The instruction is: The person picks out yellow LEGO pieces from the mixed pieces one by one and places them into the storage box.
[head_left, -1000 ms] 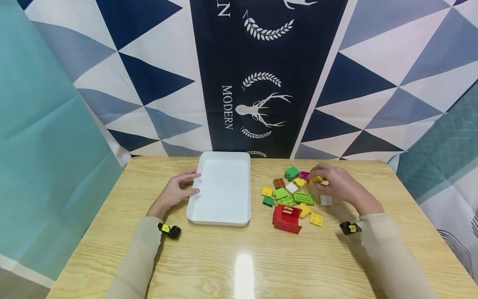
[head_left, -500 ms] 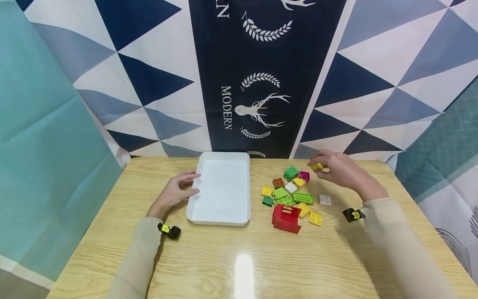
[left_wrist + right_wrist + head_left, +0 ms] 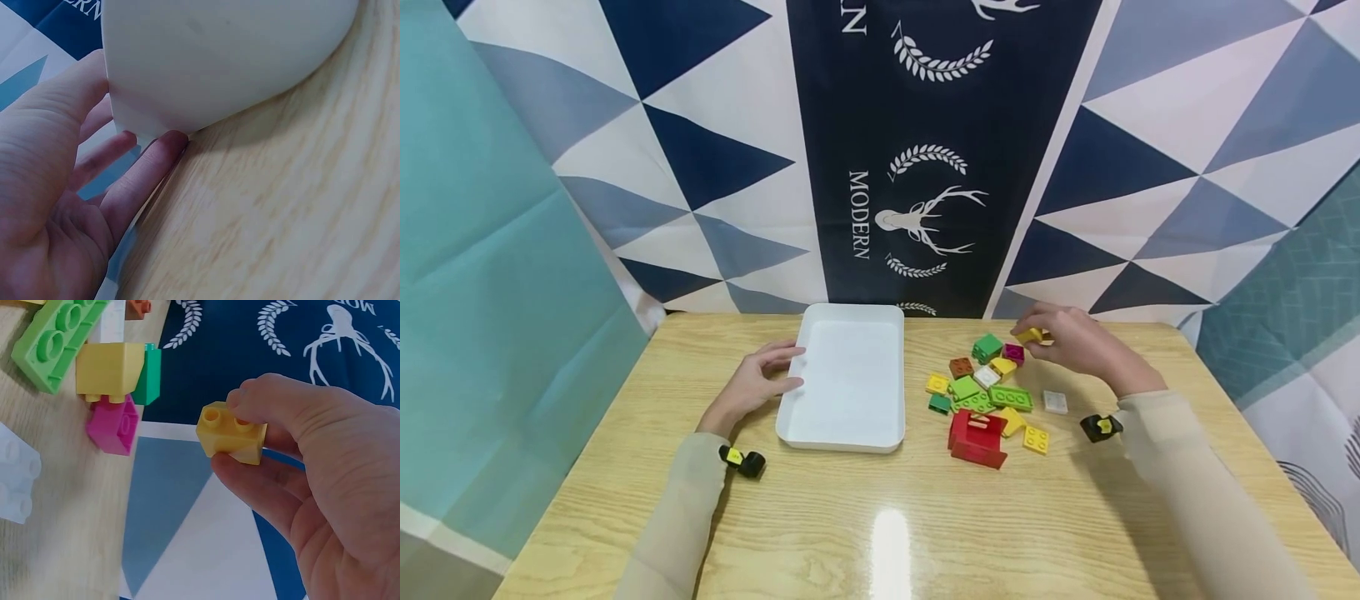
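My left hand (image 3: 756, 383) holds the left side of a shallow white tray (image 3: 880, 447); two fingertips reach over its rim in the head view. In the left wrist view, fingers also press the tray's outer wall (image 3: 231, 56) low down near the table. My right hand (image 3: 1075, 346) pinches a yellow building brick (image 3: 215, 440) between thumb and fingers, raised above the far right of the table. Its studs show in the right wrist view. Left of and below that hand lies a magenta brick (image 3: 1013, 353), with a second yellow brick (image 3: 107, 367) close by.
Loose bricks lie right of the tray: a green one (image 3: 987, 347), a brown one (image 3: 960, 367), a lime plate (image 3: 1011, 397), a clear piece (image 3: 1055, 402) and others. A red open-sided piece (image 3: 977, 446) stands in front. A patterned cloth (image 3: 910, 167) hangs behind the table.
My right hand has lifted the yellow brick off the pile, shifted slightly right, then come a little back left. The magenta brick is now uncovered. My left hand and the tray have stayed put.
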Action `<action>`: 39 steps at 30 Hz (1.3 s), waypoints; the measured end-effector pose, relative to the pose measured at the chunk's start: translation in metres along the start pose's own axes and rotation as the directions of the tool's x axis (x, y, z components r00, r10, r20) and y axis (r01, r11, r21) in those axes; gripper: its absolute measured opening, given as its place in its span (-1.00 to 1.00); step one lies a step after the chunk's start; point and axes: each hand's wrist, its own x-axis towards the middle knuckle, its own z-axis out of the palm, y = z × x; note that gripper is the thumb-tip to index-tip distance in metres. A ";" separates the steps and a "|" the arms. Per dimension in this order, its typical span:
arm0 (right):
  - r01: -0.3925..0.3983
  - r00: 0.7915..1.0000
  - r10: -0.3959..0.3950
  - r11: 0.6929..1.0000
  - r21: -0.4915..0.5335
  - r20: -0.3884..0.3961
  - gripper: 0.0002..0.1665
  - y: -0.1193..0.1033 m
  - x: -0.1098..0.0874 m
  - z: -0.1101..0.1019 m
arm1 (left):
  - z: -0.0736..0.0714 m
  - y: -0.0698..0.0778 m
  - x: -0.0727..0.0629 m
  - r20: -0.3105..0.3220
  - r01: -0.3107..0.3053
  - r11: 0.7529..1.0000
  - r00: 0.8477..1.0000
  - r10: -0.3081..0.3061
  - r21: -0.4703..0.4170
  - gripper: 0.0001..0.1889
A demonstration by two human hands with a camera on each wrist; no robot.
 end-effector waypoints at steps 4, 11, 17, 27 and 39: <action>-0.005 1.000 0.005 1.000 0.005 0.012 -0.72 0.001 0.006 0.004 | 0.000 0.000 0.000 -0.002 0.000 1.000 1.000 0.000 0.005 -0.40; 0.037 0.997 -0.036 0.999 -0.010 0.072 -0.75 -0.002 0.021 0.007 | 0.000 0.002 -0.002 0.002 -0.001 1.000 1.000 0.001 -0.010 -0.39; 0.033 0.994 -0.032 0.999 -0.006 0.100 -0.74 -0.006 0.038 0.009 | 0.000 0.002 -0.001 -0.002 0.003 1.000 1.000 -0.003 -0.002 -0.39; 0.075 0.990 -0.071 0.997 -0.029 0.118 -0.71 -0.006 0.059 0.014 | 0.000 0.000 -0.001 0.004 -0.005 1.000 1.000 0.005 -0.006 -0.39; 0.041 0.992 -0.043 0.999 0.018 0.119 -0.72 -0.010 0.082 0.019 | 0.000 0.000 0.000 0.004 0.001 1.000 1.000 -0.001 -0.016 -0.39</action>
